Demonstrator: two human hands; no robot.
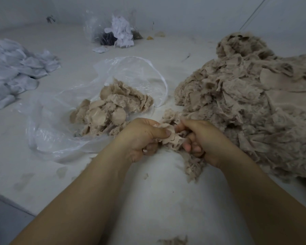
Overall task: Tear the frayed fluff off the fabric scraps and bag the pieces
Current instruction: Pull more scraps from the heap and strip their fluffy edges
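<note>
While both hands work close together, left hand (141,138) pinches beige scrap (168,137), right hand (200,138) grips its fluff, likely to tear. Open bag (64,135) near left for pieces; unsorted pile (245,103) right.

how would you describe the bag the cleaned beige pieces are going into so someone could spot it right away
Start at the big beige scrap heap on the right and look left, past the hands. The clear plastic bag lies flat and open on the white surface, with rounded beige pieces spilling at its mouth. The other bag stands upright by the back wall and holds white and dark scraps.
</note>
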